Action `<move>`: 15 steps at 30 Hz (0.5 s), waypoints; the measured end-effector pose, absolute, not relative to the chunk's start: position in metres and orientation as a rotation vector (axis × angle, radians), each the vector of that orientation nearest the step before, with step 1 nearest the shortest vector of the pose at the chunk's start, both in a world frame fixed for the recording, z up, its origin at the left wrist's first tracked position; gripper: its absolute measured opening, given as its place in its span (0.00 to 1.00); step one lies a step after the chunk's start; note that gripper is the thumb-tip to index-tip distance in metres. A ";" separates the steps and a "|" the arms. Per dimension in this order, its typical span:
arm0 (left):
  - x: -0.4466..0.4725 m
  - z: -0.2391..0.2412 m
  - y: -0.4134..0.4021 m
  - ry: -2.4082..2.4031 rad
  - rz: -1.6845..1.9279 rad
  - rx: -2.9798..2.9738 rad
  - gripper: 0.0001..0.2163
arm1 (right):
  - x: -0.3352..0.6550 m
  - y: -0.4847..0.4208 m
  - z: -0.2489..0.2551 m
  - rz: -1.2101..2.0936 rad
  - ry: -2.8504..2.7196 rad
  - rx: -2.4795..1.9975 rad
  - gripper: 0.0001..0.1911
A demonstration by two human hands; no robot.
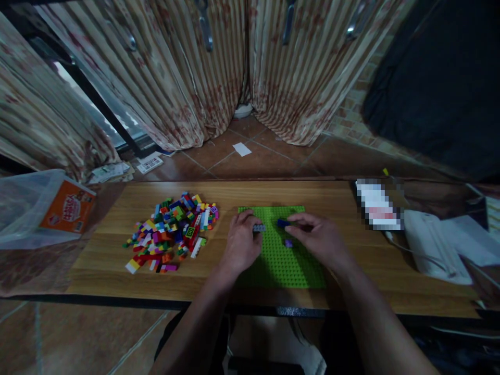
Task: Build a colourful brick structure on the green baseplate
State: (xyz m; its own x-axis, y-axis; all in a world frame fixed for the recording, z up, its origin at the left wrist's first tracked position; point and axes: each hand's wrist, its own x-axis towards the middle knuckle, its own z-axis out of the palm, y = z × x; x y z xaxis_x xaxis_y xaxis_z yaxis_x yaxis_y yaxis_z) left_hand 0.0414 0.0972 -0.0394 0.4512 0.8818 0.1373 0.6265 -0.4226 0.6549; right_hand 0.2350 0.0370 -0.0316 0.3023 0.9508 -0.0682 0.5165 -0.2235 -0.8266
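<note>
A green studded baseplate point(297, 271) lies flat on the wooden table, under both hands. My left hand point(244, 239) is over its left part, fingers closed on a grey brick point(258, 228) whose studs show. On the right, my right hand point(316, 234) pinches a dark blue brick point(283, 223) between thumb and fingers, close above the plate; whether it touches the studs I cannot tell. A small purple brick point(288, 243) sits on the plate just below the blue one. To the left spreads a heap of mixed coloured bricks point(172, 229).
A clear plastic box point(31, 208) with an orange label stands beyond the table's left end. At the right are a blurred-out phone-like object point(378, 205), a white device point(433, 247) with a cable, and papers point(474, 239). Curtains point(187, 78) hang behind the table point(336, 195).
</note>
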 end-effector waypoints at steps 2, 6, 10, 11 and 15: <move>0.041 -0.040 0.098 1.247 0.658 2.173 0.12 | 0.228 0.043 -0.031 0.629 -1.371 -1.910 0.15; 0.040 -0.040 0.099 1.243 0.675 2.173 0.11 | 0.223 0.052 -0.038 0.486 -1.568 -1.964 0.10; 0.040 -0.041 0.099 1.242 0.683 2.174 0.09 | 0.227 0.054 -0.042 0.473 -1.631 -1.971 0.09; 0.040 -0.041 0.099 1.237 0.689 2.175 0.09 | 0.227 0.054 -0.041 0.468 -1.624 -1.964 0.10; 0.040 -0.043 0.100 1.219 0.710 2.192 0.09 | 0.226 0.052 -0.035 0.483 -1.542 -1.895 0.13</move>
State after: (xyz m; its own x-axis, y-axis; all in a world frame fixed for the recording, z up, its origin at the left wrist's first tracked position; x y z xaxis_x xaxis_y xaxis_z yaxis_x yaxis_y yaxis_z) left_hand 0.0404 0.0996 -0.0433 0.4551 0.8704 0.1879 0.5923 -0.4535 0.6659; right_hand 0.2261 0.0524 -0.0347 0.2441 0.9634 0.1108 0.7283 -0.1067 -0.6768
